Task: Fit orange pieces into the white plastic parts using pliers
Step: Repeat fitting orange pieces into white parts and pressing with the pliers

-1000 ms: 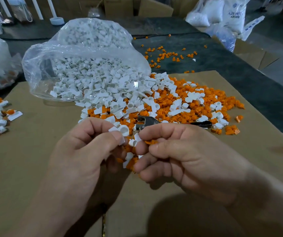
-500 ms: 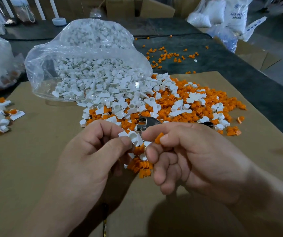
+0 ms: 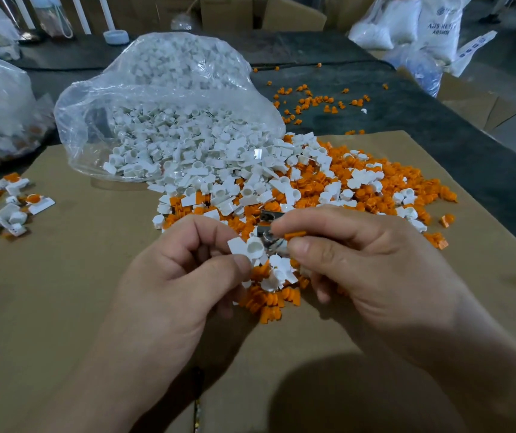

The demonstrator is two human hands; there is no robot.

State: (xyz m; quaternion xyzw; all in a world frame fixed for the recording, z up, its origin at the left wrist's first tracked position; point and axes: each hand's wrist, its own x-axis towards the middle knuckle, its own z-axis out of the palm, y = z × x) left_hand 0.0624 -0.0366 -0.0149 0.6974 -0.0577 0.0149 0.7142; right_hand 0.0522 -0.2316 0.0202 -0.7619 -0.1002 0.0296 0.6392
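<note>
I see the left hand (image 3: pixel 184 276) pinching a white part (image 3: pixel 248 247) and the right hand (image 3: pixel 375 264) pinching an orange piece (image 3: pixel 295 235). The pliers (image 3: pixel 268 216) lie mostly hidden behind both, on the pile (image 3: pixel 359 189).

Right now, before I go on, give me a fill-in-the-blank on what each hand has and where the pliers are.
1. The part pinched by the left hand is ____.
2. The piece pinched by the right hand is ____.
3. The pliers lie on the pile, in ____ hand.
Missing words: white; orange; neither.
</note>
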